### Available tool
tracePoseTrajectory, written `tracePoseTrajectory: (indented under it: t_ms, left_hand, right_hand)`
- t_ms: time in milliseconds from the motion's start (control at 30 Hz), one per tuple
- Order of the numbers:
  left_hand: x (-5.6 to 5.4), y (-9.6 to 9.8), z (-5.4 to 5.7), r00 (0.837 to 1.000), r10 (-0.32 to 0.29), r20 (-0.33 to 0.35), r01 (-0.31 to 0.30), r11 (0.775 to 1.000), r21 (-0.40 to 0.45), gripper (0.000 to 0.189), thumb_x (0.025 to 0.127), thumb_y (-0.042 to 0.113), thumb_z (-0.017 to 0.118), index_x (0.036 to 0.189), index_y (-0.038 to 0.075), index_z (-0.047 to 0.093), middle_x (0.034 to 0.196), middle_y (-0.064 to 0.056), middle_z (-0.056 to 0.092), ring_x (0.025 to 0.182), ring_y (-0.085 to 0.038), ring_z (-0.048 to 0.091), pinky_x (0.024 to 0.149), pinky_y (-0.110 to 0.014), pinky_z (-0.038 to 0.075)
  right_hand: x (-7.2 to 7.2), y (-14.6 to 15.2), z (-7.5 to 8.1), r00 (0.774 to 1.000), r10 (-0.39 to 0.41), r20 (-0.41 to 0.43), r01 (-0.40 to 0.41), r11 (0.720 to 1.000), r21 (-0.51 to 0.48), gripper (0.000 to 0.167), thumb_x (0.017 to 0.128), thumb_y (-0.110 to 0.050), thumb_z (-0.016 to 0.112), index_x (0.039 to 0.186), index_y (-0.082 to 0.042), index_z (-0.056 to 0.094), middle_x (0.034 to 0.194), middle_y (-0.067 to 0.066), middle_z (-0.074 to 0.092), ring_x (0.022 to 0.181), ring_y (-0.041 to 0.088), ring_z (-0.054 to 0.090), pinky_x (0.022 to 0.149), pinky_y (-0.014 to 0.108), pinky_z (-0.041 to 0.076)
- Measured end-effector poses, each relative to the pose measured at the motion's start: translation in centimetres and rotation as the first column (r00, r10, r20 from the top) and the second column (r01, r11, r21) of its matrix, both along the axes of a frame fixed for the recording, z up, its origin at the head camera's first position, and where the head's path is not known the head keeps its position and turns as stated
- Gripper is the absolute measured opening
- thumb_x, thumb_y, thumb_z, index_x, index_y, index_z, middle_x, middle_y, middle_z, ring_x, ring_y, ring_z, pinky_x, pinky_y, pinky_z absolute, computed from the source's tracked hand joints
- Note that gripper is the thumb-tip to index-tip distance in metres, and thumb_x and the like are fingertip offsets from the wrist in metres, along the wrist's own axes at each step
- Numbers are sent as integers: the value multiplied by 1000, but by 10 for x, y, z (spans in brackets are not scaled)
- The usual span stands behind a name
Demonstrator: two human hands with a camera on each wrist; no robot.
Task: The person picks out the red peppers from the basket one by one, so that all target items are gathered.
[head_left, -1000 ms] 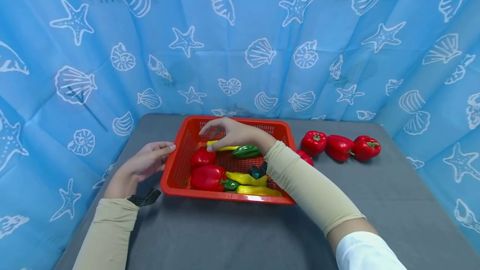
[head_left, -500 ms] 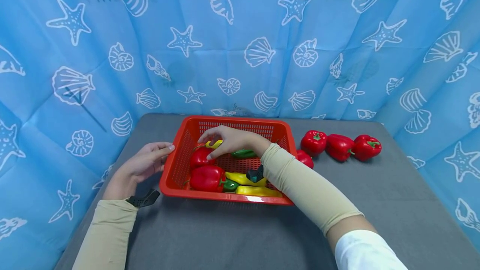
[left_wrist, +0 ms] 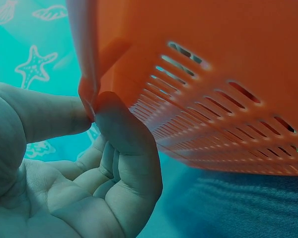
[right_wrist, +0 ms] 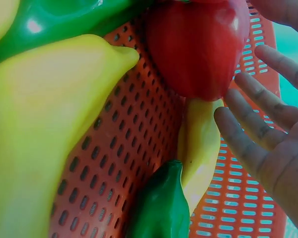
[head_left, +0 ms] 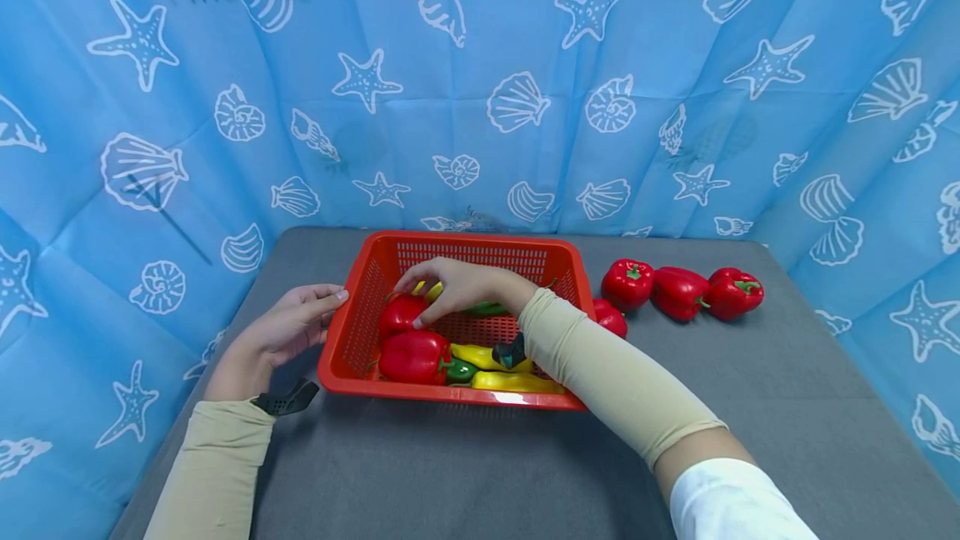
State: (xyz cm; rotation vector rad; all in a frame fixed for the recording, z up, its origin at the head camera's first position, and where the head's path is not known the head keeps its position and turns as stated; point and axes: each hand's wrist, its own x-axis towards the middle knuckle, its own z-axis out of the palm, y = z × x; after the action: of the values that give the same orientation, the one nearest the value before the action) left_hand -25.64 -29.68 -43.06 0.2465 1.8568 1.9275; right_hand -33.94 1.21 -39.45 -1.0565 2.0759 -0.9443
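A red plastic basket (head_left: 352, 380) with slotted walls stands on the grey table. My left hand (head_left: 292, 319) pinches its left rim between thumb and forefinger, as the left wrist view shows. Inside, my right hand (head_left: 468, 283) reaches over a red bell pepper (head_left: 397, 317), its fingers spread beside the pepper (right_wrist: 198, 49) and not closed round it. Nearer me lie a second red bell pepper (head_left: 412, 357), a green pepper (head_left: 461, 371) and yellow peppers (head_left: 517, 382). Another yellow pepper (right_wrist: 203, 144) and green pepper (right_wrist: 161, 208) are partly hidden under my right hand in the head view.
Right of the basket several red bell peppers (head_left: 678, 293) lie on the grey table (head_left: 720, 423), one of them (head_left: 611, 317) against the basket's side and partly behind my right sleeve. A blue curtain (head_left: 480, 65) with shell prints hangs behind and around the table.
My right hand has come down into the basket, its thumb and fingers moving lower about the left red bell pepper. My left hand has kept its pinch on the rim.
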Motion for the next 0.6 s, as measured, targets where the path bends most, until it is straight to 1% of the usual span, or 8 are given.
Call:
tracePoseTrajectory:
  t_ms: [233,433,600]
  left_hand:
    - [-1,0,0,1000,-2,-6,2,1000,-6,29,113,20,51,131,-2,55,109,-2,77,95,-15,77,88,-35,65]
    - [-1,-1,-1,1000,-11,-10,11,1000,-4,26,114,19,49,130,2,58,108,-1,77,95,-14,77,88,-35,65]
    - [0,0,-1,1000,-7,-9,7,1000,-8,26,113,20,50,130,2,58,109,-1,77,95,-14,77,88,-35,65]
  right_hand:
    - [3,0,-1,1000,-22,-12,22,999,29,66,89,-22,85,149,-11,58,148,10,58,138,32,51,99,37,59]
    - [6,-1,-2,999,-34,-35,36,998,48,66,89,-19,84,150,-14,58,148,8,56,137,29,51,100,37,59]
    - [7,-1,-3,998,-53,-24,54,997,56,66,89,-18,84,149,-15,58,148,7,56,137,28,50,99,37,60]
